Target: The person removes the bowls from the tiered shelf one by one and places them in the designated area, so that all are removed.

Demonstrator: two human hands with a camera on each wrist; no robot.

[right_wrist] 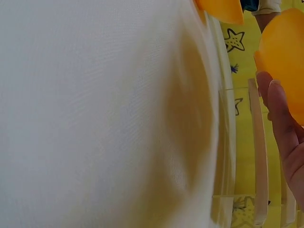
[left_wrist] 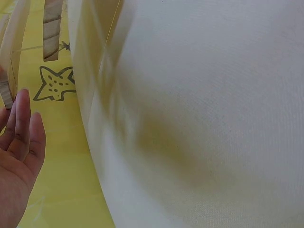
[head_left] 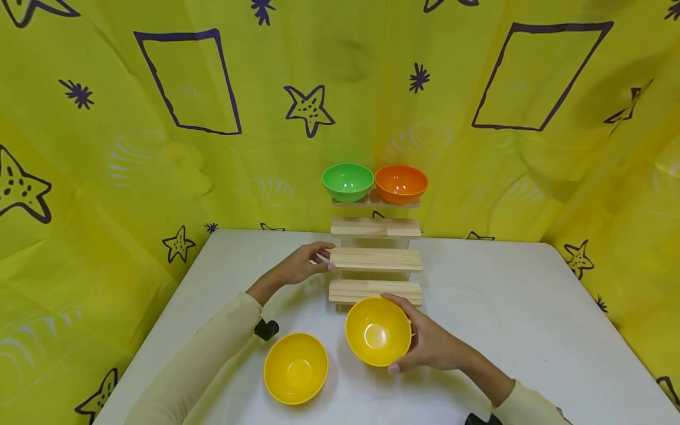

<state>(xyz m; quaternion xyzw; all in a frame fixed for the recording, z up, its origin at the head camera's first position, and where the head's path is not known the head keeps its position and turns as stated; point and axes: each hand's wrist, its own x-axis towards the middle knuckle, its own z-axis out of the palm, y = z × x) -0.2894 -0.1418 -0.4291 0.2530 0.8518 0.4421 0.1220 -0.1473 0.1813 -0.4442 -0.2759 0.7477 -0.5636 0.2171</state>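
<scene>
Just in front of the rack, right hand is pinching a yellow bowl, partly spread across its side, while left hand is gripping the rack's edge, so keeping both holds firm is mattering most.

No legible text or numbers.

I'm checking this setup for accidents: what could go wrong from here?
The green bowl and orange bowl sit side by side atop the wooden rack, jutting past its sides, so a jolt might tip one off.

The left hand is at the rack's side; an uneven push could shift it.

The right hand holds a smooth yellow bowl near its rim, so it may slip.
</scene>
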